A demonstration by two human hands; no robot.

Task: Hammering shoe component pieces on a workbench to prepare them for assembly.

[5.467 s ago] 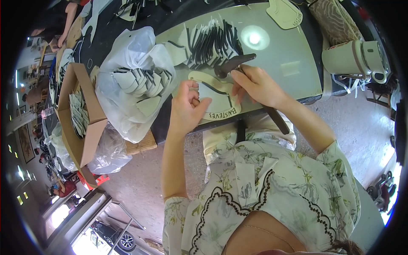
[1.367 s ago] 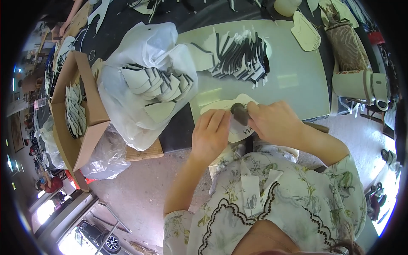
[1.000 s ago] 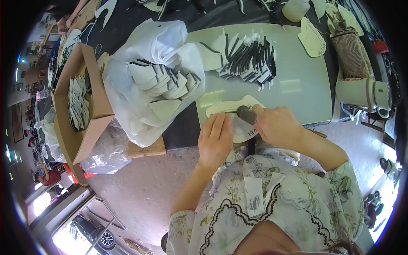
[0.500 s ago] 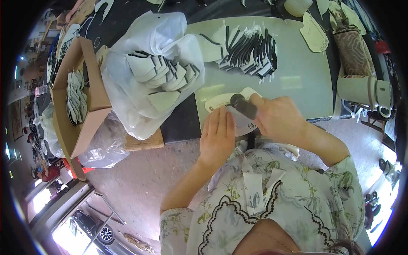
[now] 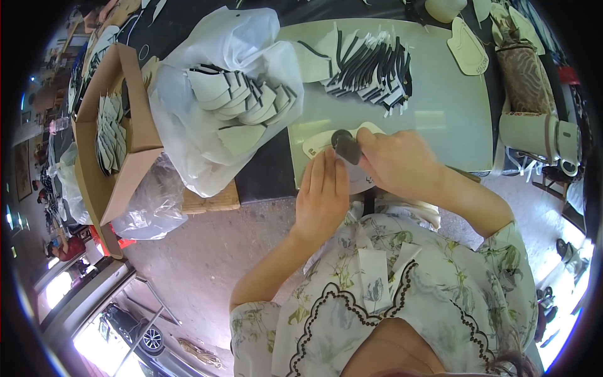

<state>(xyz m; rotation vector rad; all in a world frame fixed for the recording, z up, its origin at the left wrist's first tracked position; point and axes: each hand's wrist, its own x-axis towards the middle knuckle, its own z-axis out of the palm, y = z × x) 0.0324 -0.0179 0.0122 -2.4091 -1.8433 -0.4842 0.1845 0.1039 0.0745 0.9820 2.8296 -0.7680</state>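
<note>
My right hand is closed around a dark, blunt, cylinder-shaped tool; its working end is hidden. The tool is just above the fingertips of my left hand. That hand lies flat, fingers stretched out side by side, pressing on a pale cut piece with a rounded edge and a handwritten mark. Under both, at the near edge of the grey-green board, is a cream curved template, partly covered by my hands and the tool.
Farther up the board is a fanned row of black-edged white pieces. To the left, a white plastic bag holds similar pieces, beside an open cardboard box with more. Another template and a pale cylindrical container are at right.
My right hand and the dark tool have shifted a little left and up, closer over the left fingertips. My left hand stays flat in nearly the same place.
</note>
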